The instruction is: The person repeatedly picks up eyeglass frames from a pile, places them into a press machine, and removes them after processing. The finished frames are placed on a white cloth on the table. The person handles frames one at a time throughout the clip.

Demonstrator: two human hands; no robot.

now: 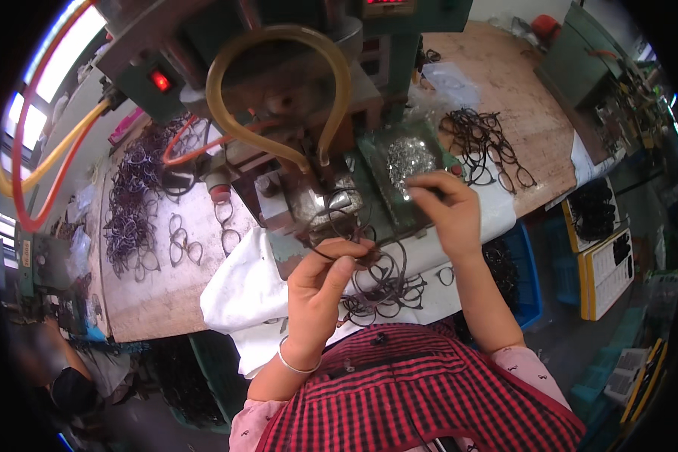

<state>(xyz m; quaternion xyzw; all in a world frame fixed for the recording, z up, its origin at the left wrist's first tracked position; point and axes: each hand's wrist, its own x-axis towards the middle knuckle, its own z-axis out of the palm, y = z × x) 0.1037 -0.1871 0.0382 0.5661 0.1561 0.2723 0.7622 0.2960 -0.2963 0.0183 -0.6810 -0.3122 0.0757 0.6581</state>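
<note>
My left hand (pixel 320 290) pinches a dark eyeglass frame (pixel 344 212) between thumb and fingers, just in front of the machine's metal work point (pixel 325 202). To its right, my right hand (pixel 448 207) hovers at the edge of a green tray (pixel 375 177). Its thumb and forefinger are closed together beside a heap of small shiny metal parts (pixel 410 160); whatever they hold is too small to make out. Below my left hand, several dark eyeglass frames (pixel 392 297) lie bunched on white cloth in front of my checked apron.
A green bench machine (pixel 286 98) with a looped yellowish hose (pixel 217 71) rises straight ahead. Eyeglass frames lie heaped at left (pixel 132 192) and at right (pixel 481 139). Beside my right forearm is a blue crate (pixel 531 275). Another person's arm (pixel 68 350) shows far left.
</note>
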